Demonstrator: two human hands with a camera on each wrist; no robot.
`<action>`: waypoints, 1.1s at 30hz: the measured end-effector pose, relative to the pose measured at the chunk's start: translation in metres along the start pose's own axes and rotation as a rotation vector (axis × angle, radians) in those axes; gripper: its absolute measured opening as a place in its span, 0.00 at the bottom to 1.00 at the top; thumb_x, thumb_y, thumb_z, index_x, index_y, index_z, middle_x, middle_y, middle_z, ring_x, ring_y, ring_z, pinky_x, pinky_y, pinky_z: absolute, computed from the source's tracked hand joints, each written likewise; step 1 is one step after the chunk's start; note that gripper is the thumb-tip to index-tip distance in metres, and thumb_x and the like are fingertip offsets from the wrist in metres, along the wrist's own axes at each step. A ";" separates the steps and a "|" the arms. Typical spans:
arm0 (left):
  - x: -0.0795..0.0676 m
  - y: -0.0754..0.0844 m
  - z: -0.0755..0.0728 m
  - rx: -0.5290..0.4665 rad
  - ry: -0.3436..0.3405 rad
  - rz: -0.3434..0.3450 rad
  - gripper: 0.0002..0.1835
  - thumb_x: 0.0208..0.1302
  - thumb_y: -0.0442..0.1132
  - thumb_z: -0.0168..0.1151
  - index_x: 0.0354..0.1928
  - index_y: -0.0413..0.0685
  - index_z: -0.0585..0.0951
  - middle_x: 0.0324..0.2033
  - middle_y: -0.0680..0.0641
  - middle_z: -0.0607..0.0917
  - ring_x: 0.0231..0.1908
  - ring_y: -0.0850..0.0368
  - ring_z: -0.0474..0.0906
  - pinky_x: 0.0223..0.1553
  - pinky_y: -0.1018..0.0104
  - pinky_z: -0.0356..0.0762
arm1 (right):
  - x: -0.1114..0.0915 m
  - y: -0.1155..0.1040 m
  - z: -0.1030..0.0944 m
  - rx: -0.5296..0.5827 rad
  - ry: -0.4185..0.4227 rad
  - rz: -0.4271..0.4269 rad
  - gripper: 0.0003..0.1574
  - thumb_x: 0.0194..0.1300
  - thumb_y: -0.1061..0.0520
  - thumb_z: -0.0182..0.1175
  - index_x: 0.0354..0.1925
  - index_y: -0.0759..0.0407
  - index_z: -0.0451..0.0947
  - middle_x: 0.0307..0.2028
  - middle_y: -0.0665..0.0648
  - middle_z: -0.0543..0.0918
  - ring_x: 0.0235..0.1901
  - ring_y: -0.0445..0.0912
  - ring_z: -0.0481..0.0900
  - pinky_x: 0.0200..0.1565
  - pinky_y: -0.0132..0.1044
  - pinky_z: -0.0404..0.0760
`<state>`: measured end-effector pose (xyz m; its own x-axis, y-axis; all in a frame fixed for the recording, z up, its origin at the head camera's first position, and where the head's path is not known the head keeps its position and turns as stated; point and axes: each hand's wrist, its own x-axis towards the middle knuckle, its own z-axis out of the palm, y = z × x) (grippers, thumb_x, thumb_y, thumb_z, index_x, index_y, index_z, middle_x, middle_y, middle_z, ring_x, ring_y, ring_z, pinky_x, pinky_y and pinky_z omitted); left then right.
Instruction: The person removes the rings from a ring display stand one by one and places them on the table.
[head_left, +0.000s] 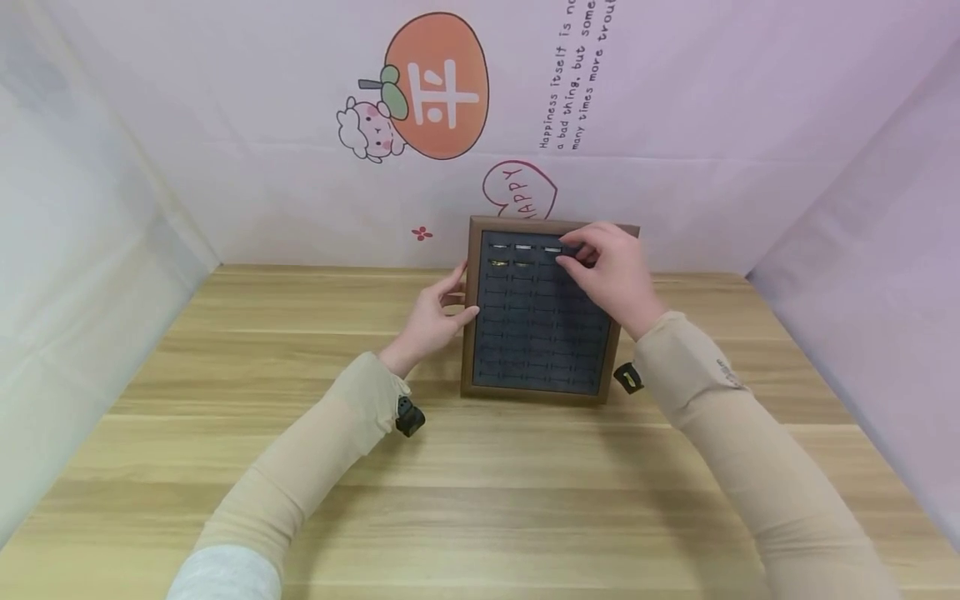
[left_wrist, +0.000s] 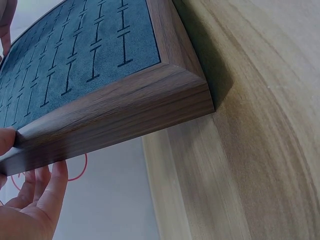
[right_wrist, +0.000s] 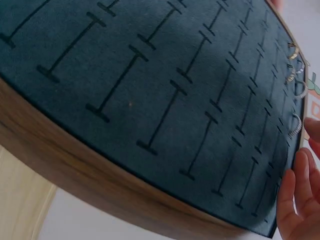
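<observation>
A ring display tray [head_left: 542,312] with a brown wood frame and dark slotted padding stands tilted up on the table. My left hand [head_left: 435,318] grips its left side, thumb on the front of the frame and fingers behind, as the left wrist view shows. My right hand [head_left: 615,271] is at the top row, with thumb and forefinger spread a little beside a silver ring [head_left: 552,250] seated in a slot. Other silver rings [head_left: 523,247] sit to its left in that row. Gold-coloured rings [head_left: 498,263] sit in the row below. In the right wrist view, the fingertips are close beside a sparkling ring [right_wrist: 295,126].
The wood-grain table [head_left: 300,467] extends around the tray. A white printed cloth [head_left: 285,167] hangs right behind it, and pale cloth walls [head_left: 885,217] stand on both sides. Dark wrist cameras [head_left: 409,416] hang below both sleeves.
</observation>
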<state>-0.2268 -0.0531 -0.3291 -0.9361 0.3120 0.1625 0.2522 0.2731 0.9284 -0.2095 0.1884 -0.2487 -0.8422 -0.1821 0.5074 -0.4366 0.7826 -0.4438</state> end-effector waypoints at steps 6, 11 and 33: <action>0.000 -0.001 0.000 0.002 -0.002 0.006 0.39 0.63 0.28 0.58 0.73 0.52 0.54 0.60 0.37 0.71 0.56 0.43 0.73 0.54 0.55 0.77 | 0.003 0.001 0.007 -0.031 0.022 0.014 0.13 0.60 0.62 0.63 0.44 0.66 0.81 0.42 0.63 0.82 0.37 0.54 0.78 0.43 0.47 0.79; 0.000 -0.001 0.000 0.000 0.002 0.013 0.39 0.63 0.28 0.58 0.73 0.51 0.54 0.61 0.37 0.70 0.56 0.42 0.73 0.54 0.55 0.77 | 0.003 0.001 0.009 -0.056 0.042 -0.002 0.12 0.60 0.63 0.63 0.43 0.66 0.82 0.41 0.63 0.82 0.36 0.54 0.78 0.43 0.47 0.79; 0.000 -0.001 0.000 0.011 0.002 0.012 0.39 0.64 0.28 0.58 0.73 0.50 0.53 0.60 0.36 0.71 0.57 0.42 0.72 0.54 0.55 0.77 | 0.003 -0.002 0.018 -0.108 0.088 -0.001 0.09 0.61 0.63 0.62 0.39 0.66 0.83 0.38 0.61 0.81 0.36 0.52 0.79 0.41 0.46 0.79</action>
<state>-0.2269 -0.0538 -0.3303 -0.9335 0.3134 0.1740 0.2659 0.2798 0.9225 -0.2166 0.1756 -0.2600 -0.8084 -0.1338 0.5732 -0.3971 0.8428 -0.3634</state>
